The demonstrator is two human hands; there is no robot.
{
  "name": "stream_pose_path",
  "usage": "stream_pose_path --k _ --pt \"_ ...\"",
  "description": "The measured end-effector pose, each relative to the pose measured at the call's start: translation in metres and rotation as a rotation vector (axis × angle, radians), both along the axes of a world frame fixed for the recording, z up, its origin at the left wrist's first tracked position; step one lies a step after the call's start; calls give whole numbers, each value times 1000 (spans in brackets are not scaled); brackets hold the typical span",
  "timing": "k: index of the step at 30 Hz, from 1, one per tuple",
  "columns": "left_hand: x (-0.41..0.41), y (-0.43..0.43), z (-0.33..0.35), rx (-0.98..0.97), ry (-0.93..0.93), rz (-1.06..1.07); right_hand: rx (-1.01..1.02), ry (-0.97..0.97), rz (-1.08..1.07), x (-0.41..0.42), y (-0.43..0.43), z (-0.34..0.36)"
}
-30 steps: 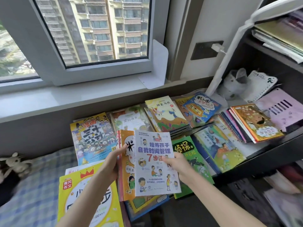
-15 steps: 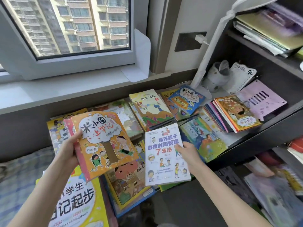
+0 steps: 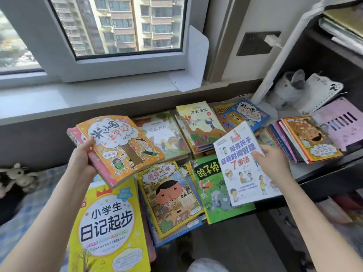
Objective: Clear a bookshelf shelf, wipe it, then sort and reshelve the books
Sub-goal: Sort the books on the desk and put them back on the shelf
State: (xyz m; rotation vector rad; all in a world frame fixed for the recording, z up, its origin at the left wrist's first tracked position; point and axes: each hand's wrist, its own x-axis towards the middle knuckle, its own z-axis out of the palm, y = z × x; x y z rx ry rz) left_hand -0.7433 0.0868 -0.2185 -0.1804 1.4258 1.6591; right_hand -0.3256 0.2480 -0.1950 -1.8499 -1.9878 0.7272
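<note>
While left hand [image 3: 82,163] grips orange book [image 3: 125,148] (left edge), stacks [image 3: 172,201] crowd.

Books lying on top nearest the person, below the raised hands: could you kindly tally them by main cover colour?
Yellow: 2, the diary book and the detective book.
Green: 1, the elephant-cover book.
Total: 3.

Sunlit window [image 3: 117,26], pale sill [image 3: 78,95], wall socket [image 3: 257,43]
</note>
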Motion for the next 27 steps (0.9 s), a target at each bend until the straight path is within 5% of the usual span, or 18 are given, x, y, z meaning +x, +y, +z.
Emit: stream_pose_path --k 7,20,27 --pt "-8 -14 -4 41 -63 21 -311 216 2 -6 -13 -9" --pt "-32 -51 4 169 -44 126 -515 404 141 -78 -48 -32" --pt "-61 -88 5 164 3 314 -697 706 -82 -122 -44 -48"
